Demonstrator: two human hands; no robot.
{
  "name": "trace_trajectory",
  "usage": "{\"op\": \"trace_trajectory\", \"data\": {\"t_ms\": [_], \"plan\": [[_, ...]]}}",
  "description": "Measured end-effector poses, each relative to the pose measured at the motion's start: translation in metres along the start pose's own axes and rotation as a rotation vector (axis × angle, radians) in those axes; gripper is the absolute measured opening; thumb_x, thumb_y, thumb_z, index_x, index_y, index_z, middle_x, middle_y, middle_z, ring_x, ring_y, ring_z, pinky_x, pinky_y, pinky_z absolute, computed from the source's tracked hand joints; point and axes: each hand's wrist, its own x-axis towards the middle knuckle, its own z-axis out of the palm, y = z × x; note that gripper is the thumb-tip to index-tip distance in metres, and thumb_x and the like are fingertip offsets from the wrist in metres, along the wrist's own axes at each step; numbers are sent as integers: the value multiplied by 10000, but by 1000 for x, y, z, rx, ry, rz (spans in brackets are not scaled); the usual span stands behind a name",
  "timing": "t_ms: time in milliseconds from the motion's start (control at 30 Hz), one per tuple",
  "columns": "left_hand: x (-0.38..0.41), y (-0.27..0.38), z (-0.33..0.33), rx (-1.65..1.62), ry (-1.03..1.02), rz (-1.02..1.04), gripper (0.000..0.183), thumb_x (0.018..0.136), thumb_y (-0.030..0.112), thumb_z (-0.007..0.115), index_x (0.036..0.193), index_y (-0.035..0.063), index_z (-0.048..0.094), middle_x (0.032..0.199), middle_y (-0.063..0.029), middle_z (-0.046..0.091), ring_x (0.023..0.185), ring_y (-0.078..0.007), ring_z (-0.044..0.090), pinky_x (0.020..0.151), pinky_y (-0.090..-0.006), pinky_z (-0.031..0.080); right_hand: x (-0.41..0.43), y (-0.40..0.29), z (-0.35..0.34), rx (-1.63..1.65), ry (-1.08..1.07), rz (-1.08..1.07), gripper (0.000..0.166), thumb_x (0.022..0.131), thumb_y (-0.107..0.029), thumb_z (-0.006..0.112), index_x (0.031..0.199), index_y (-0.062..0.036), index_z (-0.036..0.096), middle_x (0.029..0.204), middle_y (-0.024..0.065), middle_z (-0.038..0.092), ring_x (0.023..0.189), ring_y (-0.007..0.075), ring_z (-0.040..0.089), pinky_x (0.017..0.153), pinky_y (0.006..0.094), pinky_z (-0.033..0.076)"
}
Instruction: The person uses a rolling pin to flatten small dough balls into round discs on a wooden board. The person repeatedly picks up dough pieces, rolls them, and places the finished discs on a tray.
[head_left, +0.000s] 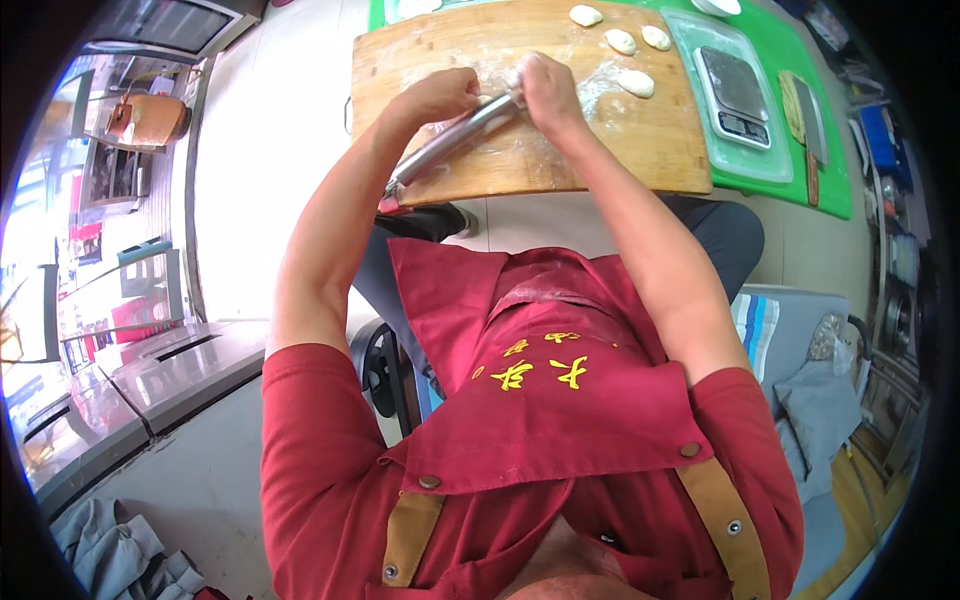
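Observation:
A steel rolling pin (457, 141) lies slantwise on a floured wooden board (630, 154). Its far end meets my right hand (549, 91), whose fingers are curled inward; whether they grip the pin or some dough is hidden. My left hand (444, 93) is bent over the board just beyond the pin, fingers curled down. A small pale bit of dough (485, 100) shows beside its fingertips, mostly covered. To the right of my hands sit several dough pieces, among them a flattened one (636, 83) and a rounder one (620, 41). Loose flour (596, 88) is scattered around them.
Right of the board, a digital scale (733, 97) rests on a translucent plastic tray (780, 165). Beyond it a cleaver (811, 127) lies on the green tabletop (832, 187). A white bowl (718, 7) is at the far edge. A grey chest-like appliance (187, 405) stands to my left.

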Motion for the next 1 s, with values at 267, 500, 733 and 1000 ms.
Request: {"op": "trace_trajectory", "data": {"t_ms": [267,500,733,1000], "plan": [[-54,19,18,-367,2,-175,396,944,160,705,1216,-123,659,977,-199,771,832,-233,765,772,-312,618,-118,-31,-44,-16,-77,36,411,1067,-263,376,801,-16,571,742,79,597,691,177,552,676,347,469],[-9,4,10,-28,151,-108,306,977,255,636,1080,-23,711,943,-188,755,885,-261,712,816,-399,541,19,-1,5,51,-95,-10,473,1029,-353,388,769,-10,583,652,110,594,619,236,567,612,409,462],[-8,6,9,15,18,10,309,944,209,686,1083,-66,706,989,-195,751,883,-259,717,805,-358,560,-48,-16,-34,30,-127,9,413,1023,-315,416,806,-4,578,686,147,595,643,270,575,648,421,482],[-62,19,14,-519,-71,-261,262,937,241,754,932,-15,697,803,-104,731,762,-182,723,715,-315,594,-110,-34,-43,-17,-47,4,361,1000,-276,444,821,19,548,698,217,554,639,324,543,654,459,468]]}}
